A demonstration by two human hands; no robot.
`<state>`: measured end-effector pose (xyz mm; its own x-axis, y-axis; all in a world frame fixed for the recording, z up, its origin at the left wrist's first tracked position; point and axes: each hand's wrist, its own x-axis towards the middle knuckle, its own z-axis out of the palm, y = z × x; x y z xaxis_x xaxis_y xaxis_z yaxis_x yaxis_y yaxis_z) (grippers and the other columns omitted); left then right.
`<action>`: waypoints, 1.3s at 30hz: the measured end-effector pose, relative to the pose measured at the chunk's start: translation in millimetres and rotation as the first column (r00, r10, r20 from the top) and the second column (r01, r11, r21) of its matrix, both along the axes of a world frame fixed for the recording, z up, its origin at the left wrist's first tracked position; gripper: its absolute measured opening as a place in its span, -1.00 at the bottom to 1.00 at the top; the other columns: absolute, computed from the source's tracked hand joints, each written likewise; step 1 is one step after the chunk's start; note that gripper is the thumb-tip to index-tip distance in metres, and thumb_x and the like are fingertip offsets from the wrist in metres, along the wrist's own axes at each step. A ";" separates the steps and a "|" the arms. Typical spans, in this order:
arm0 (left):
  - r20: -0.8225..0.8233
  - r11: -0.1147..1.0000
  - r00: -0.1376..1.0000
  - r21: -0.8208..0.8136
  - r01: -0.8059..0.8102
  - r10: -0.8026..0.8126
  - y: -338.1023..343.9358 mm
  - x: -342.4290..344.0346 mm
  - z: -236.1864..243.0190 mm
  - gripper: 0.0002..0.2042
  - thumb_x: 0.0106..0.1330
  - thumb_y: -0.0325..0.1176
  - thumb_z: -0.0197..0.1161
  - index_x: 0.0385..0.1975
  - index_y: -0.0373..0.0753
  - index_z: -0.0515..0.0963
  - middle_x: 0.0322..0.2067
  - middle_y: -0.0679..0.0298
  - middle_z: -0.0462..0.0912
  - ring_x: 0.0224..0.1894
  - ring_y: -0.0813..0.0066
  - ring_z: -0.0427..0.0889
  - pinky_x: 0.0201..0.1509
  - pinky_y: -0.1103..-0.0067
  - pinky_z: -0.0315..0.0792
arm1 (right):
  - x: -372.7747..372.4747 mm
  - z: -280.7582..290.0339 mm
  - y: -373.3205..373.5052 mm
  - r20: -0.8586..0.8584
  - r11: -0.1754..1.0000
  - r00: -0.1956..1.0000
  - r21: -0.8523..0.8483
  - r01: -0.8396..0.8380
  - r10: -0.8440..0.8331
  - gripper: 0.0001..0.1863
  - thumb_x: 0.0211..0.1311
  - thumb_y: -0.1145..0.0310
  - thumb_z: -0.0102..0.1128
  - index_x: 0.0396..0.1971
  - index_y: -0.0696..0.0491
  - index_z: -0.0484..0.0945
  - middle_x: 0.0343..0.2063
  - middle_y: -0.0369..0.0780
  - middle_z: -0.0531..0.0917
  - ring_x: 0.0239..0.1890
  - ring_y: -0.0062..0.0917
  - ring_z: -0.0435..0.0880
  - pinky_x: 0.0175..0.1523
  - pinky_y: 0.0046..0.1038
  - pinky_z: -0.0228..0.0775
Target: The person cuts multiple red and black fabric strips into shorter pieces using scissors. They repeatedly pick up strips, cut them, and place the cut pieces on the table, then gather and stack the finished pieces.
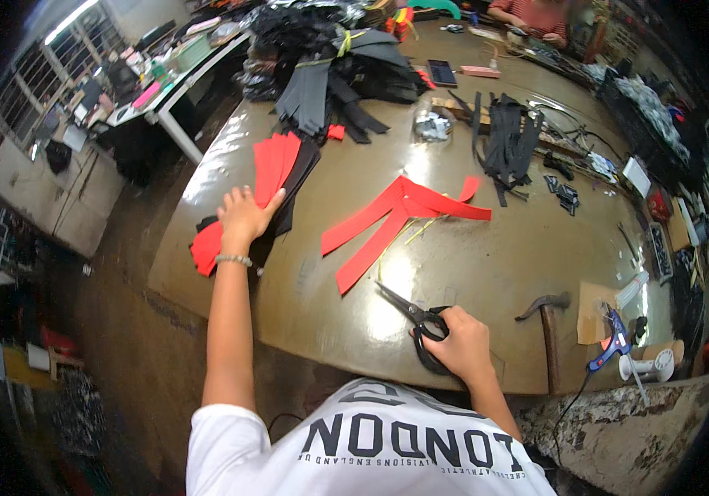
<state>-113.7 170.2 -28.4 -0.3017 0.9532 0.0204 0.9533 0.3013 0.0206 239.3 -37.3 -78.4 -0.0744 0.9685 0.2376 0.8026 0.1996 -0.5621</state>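
Note:
My left hand [241, 217] lies with its fingers spread on a fanned bundle of red fabric strips [271, 156] over black strips [299, 178], at the left of the table. My right hand [454, 343] is closed on black-handled scissors [408, 304], their blades pointing up-left over the table. Between and beyond my hands, several long red strips [361, 258] lie crossed in a loose group at the centre, with a thin yellow tie [414, 235] under them.
A hammer [549, 331], blue glue gun [613, 345] and white spool [649, 367] lie at the right. Dark strips [299, 97] are heaped at the back, more [507, 136] at back right. A co-worker [524, 18] sits across the table [495, 264]. A white desk [174, 98] stands back left.

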 end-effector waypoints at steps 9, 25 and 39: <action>0.038 0.409 0.428 0.382 0.829 -0.903 39.2 150.6 -6.3 -0.27 0.08 0.13 0.34 0.20 -0.18 0.36 0.24 0.02 0.25 0.33 0.03 0.14 0.38 0.17 0.06 | 1.7 0.4 -0.5 -0.079 0.998 0.997 0.067 0.009 -0.003 -0.59 -0.21 0.13 0.51 -0.46 0.11 0.58 -0.52 -0.18 0.59 -0.46 -0.29 0.63 -0.37 -0.35 0.45; 0.791 0.981 -0.590 0.195 -0.010 -0.163 -54.9 134.1 -36.6 -0.73 0.41 -0.38 0.09 0.00 -0.39 0.39 -0.03 0.03 0.59 -0.10 0.36 0.64 -0.05 0.50 0.59 | -14.4 53.7 -4.1 -0.104 0.992 0.995 0.123 0.012 0.001 -0.43 -0.06 0.10 0.44 -0.22 0.18 0.38 -0.32 -0.10 0.46 -0.23 -0.18 0.51 -0.21 -0.27 0.38; 0.508 0.967 -0.825 0.181 -0.178 -0.247 -119.9 162.2 -30.6 -0.69 0.43 -0.34 -0.03 0.10 -0.30 0.34 0.05 0.15 0.52 0.10 0.35 0.50 0.22 0.38 0.36 | -31.0 57.7 -0.5 0.033 0.982 0.999 -0.186 0.034 -0.028 -0.40 0.00 -0.08 0.37 -0.30 0.19 0.40 -0.38 -0.10 0.52 -0.32 -0.17 0.58 -0.23 -0.23 0.42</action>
<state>48.4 50.3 -59.0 0.0683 0.9977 0.0023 -0.8511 0.0571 0.5219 208.3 -37.8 -20.8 -0.0479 0.9976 0.0503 0.8236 0.0680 -0.5630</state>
